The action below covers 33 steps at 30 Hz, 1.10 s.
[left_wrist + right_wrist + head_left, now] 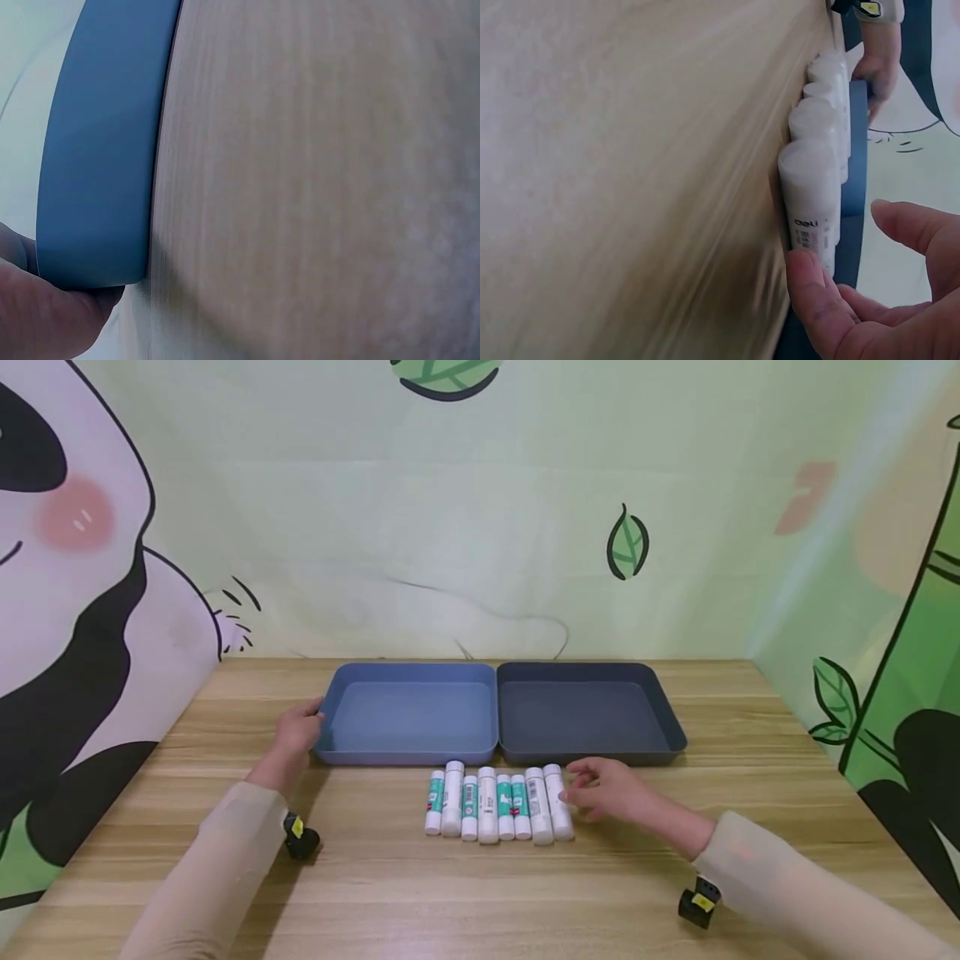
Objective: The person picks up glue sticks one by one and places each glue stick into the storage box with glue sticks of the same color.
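Note:
A row of glue sticks, some large and white (556,802), some smaller with green labels (435,802), lies side by side in front of two trays. My right hand (606,789) is at the right end of the row. In the right wrist view, a fingertip (804,266) touches the end white glue stick (810,187) while the thumb stays apart from it. My left hand (298,727) holds the left side of the blue tray (405,758); the left wrist view shows the thumb (56,319) against its wall, other fingers mostly hidden.
A dark grey tray (592,758) stands against the blue one's right side. Both trays sit toward the back of the wooden table (450,902), before a printed backdrop (525,527). A small black camera (300,839) is on the left wrist, another (700,902) on the right.

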{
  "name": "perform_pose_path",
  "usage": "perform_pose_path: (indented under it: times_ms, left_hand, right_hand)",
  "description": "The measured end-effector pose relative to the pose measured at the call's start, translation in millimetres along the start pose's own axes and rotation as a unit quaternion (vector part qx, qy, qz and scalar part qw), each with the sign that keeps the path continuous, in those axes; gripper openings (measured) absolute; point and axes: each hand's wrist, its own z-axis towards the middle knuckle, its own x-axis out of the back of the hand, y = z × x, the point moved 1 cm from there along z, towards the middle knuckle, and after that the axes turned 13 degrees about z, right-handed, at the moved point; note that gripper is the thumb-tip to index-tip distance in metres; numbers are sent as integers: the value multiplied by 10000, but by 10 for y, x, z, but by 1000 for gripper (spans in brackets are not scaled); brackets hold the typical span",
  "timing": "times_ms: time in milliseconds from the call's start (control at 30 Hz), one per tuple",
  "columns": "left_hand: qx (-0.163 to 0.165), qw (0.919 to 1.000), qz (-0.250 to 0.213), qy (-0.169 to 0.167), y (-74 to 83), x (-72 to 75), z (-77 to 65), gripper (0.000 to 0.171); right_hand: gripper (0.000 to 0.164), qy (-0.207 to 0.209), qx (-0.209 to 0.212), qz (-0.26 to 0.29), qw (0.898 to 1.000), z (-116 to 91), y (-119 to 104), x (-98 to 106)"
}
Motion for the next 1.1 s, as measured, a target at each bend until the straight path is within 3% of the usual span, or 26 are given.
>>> perform_pose_path:
  times_ms: [467, 1100]
  left_hand:
    - [219, 9995, -185, -143, -9, 22, -2, 53]
    - [196, 9995, -212, -109, 0, 9, -16, 53]
  right_hand:
    - [61, 212, -590, 287, 9976, 61, -22, -121]
    - [68, 94, -609, -92, 9981, 134, -16, -154]
